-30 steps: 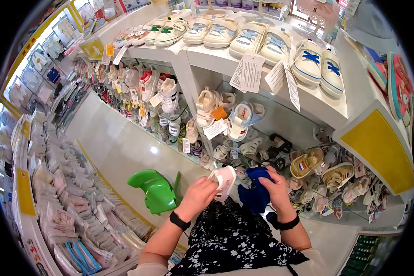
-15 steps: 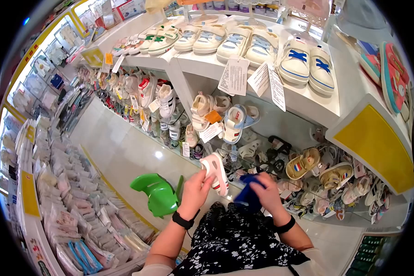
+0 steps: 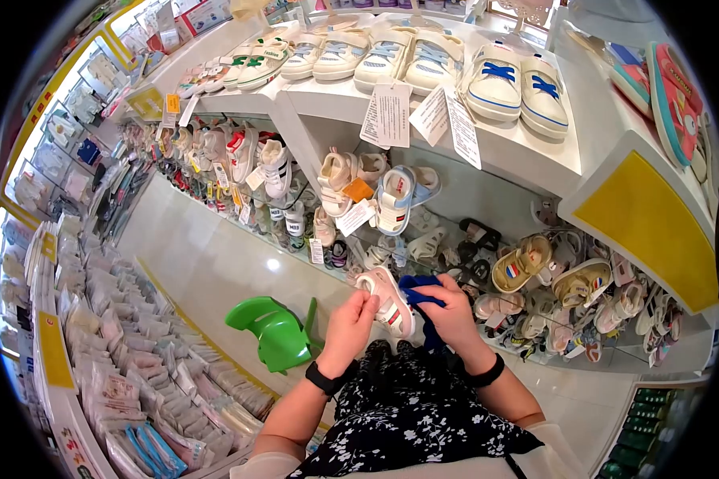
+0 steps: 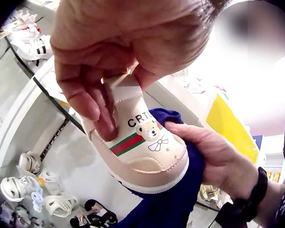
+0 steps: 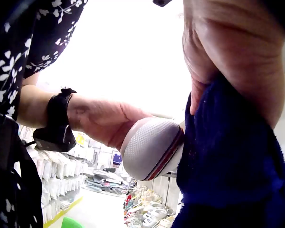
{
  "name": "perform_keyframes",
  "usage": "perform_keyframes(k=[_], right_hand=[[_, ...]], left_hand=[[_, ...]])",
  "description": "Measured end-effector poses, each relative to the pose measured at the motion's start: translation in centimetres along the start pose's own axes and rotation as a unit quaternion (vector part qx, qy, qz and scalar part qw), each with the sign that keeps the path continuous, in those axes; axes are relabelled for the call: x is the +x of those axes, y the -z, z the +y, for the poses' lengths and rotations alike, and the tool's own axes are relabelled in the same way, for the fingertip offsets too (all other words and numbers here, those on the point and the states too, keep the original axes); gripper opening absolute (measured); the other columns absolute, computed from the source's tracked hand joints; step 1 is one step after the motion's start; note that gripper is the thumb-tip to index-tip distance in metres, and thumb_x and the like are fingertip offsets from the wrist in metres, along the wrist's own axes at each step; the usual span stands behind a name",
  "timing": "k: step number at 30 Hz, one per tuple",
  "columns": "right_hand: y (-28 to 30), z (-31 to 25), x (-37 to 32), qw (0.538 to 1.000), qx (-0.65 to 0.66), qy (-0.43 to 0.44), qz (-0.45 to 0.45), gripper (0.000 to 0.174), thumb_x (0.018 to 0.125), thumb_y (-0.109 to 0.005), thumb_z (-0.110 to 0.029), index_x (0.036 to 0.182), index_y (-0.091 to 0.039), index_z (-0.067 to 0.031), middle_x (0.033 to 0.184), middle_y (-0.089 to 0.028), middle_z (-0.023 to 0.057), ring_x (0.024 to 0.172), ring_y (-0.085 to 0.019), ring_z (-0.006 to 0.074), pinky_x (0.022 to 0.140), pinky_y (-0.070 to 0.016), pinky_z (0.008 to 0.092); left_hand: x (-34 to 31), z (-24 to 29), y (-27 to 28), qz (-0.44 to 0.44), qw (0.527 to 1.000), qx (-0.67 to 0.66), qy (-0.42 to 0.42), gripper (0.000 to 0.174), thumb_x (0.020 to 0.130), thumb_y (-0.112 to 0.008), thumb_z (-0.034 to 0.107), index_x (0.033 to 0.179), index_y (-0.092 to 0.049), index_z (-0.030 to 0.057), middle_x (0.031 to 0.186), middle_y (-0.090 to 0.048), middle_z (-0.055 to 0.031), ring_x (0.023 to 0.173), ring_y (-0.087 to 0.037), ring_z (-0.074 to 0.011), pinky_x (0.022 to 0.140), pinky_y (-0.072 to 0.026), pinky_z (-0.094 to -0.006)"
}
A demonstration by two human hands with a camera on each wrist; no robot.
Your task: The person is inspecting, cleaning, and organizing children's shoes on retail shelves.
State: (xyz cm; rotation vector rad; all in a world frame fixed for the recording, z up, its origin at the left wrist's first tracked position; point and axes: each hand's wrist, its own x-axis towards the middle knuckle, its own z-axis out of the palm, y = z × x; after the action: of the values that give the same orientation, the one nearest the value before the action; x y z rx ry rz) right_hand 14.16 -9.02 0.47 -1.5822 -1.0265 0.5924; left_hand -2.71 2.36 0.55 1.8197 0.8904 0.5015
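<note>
A small pale pink and white child's shoe (image 3: 390,305) is held up in front of the body. My left hand (image 3: 351,323) pinches it by the heel end, fingers reaching inside the opening in the left wrist view. A bear, lettering and a green-red stripe (image 4: 128,145) decorate its upper. My right hand (image 3: 452,311) grips a dark blue cloth (image 5: 232,156), bunched under the fingers and hanging down. The cloth lies right at the shoe's far side, behind the toe in the left wrist view. The shoe's textured white sole (image 5: 147,145) faces the right wrist camera.
White display shelves (image 3: 495,152) carry rows of children's shoes, with paper tags (image 3: 391,116) hanging over the edge. Glass shelves below hold many sandals (image 3: 523,263). A green plastic chair (image 3: 272,331) stands on the floor at left, beside racks of bagged clothing (image 3: 136,351).
The shoe has been turned about in my left hand, so its decorated upper now faces the head camera. The blue cloth in my right hand has come in against the shoe's side.
</note>
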Motion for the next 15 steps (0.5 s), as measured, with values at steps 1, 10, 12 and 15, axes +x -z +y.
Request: perform_keyframes(k=[1,10,12,15], right_hand=[[-0.3,-0.5,0.1,0.999,-0.041,0.023,-0.016,0.029,0.073,-0.064,0.000,0.100,-0.071,-0.0079,0.095,-0.056,0.0096,0.091,-0.058,0.0228,0.079,-0.0463,0.0286],[-0.4,-1.2,-3.1,0.952,-0.230,0.112,-0.168,0.034,0.073,-0.062,-0.009,0.104,-0.070,-0.0198,0.099,-0.057,0.0103,0.087,-0.061,0.0275,0.072,-0.0507,0.0344],[-1.0,1.6,-4.2,0.986,-0.127,0.040,-0.099,0.034,0.073,-0.059,-0.004,0.103,-0.070,-0.0157,0.098,-0.057,0.0102,0.088,-0.060,0.0267,0.077,-0.0494,0.0337],[-0.4,1.9,-4.0,0.998,-0.017,-0.064,0.018,0.037,0.072,-0.053,0.006,0.102,-0.069,-0.0073,0.097,-0.057,0.0086,0.090,-0.057,0.0210,0.081,-0.0442,0.0267]], left_hand=[[0.0,0.7,0.1,0.012,1.000,0.027,-0.006,0.024,0.097,-0.051,0.022,0.086,-0.056,0.0007,0.069,-0.056,-0.0009,0.064,-0.049,-0.0087,0.059,-0.0409,-0.0255],[2.8,-2.6,1.1,0.179,0.984,0.015,0.009,0.026,0.096,-0.050,0.025,0.090,-0.056,0.0005,0.064,-0.060,-0.0158,0.057,-0.061,-0.0289,0.053,-0.0448,-0.0375],[3.5,-2.5,1.9,0.106,0.986,-0.111,0.071,0.029,0.099,-0.046,0.027,0.101,-0.056,-0.0011,0.081,-0.065,-0.0130,0.063,-0.065,-0.0233,0.058,-0.0492,-0.0319],[2.8,-1.3,2.5,-0.008,0.927,-0.337,0.167,0.037,0.100,-0.042,0.030,0.117,-0.051,-0.0015,0.108,-0.063,-0.0133,0.085,-0.068,-0.0245,0.076,-0.0538,-0.0301]])
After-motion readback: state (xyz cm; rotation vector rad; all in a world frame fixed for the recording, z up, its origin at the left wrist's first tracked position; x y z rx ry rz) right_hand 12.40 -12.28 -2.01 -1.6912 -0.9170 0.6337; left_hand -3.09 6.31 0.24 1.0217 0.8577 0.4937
